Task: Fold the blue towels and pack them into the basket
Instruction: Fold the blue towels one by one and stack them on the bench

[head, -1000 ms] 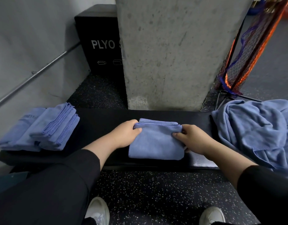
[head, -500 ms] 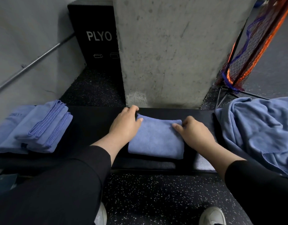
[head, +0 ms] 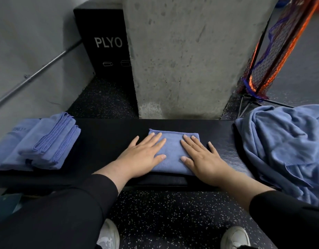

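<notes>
A small folded blue towel [head: 173,142] lies in the middle of the black padded bench [head: 108,137]. My left hand [head: 142,155] lies flat on its left half, fingers straight and spread. My right hand [head: 201,159] presses flat on its right half the same way. A stack of folded blue towels [head: 45,142] sits at the bench's left end. A loose heap of unfolded blue towels [head: 284,146] lies at the right end. No basket is in view.
A concrete pillar [head: 191,56] rises right behind the bench. A black box marked PLYO [head: 105,44] stands behind it on the left, beside a grey wall with a metal rail [head: 38,72]. An orange and blue net on a stand [head: 273,56] leans at the far right. My shoes [head: 236,238] rest on speckled floor.
Both hands let go of the towel's far corners and now lie flat on top of it with fingers straight. The fold is closed and the towel lies flatter.
</notes>
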A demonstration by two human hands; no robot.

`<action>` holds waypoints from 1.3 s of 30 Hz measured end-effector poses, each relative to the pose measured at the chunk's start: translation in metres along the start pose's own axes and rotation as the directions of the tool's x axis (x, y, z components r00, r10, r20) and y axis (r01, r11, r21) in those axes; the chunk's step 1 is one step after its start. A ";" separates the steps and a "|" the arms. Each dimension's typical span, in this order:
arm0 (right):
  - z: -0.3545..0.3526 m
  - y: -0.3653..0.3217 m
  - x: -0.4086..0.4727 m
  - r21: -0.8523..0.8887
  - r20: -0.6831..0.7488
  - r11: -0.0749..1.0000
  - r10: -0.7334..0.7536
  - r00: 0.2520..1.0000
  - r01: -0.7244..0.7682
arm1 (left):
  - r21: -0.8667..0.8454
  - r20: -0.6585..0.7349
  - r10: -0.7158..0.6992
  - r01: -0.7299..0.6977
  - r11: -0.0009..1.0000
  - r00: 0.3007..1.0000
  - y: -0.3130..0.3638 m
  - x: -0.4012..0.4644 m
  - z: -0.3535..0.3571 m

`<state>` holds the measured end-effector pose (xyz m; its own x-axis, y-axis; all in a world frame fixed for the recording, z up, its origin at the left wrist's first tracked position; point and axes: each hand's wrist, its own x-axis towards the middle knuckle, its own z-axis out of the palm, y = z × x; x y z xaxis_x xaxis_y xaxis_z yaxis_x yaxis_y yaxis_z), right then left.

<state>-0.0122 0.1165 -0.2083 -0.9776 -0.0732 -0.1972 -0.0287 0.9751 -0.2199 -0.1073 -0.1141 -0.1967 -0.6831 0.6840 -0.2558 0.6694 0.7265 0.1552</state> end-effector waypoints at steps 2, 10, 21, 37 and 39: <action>-0.001 0.006 -0.001 0.019 0.004 1.000 0.004 1.000 -0.005 | 0.008 -0.001 -0.009 0.009 1.000 1.000 0.000 0.000 0.003; 0.002 0.012 -0.017 -0.029 -0.290 0.971 -0.237 0.927 0.239 | 0.025 -0.127 0.022 -0.019 1.000 0.992 0.001 -0.001 0.000; -0.011 0.002 -0.015 0.085 -0.339 0.986 -0.108 0.935 0.145 | 0.015 -0.272 0.136 -0.137 0.990 0.953 0.008 -0.024 -0.002; -0.037 0.016 0.002 0.476 -0.252 0.876 0.219 0.943 -0.076 | -0.619 -0.259 -0.308 0.087 0.780 0.916 0.005 -0.004 -0.028; -0.036 0.015 0.011 0.477 -0.290 0.877 0.224 0.931 -0.062 | -0.562 -0.287 -0.316 0.108 0.820 0.904 0.005 0.001 -0.027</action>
<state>-0.0304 0.1383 -0.1795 -0.9766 0.2106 0.0442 0.1350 0.7596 -0.6362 -0.1126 -0.1080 -0.1709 -0.9133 0.4072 -0.0061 0.3107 0.7064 0.6360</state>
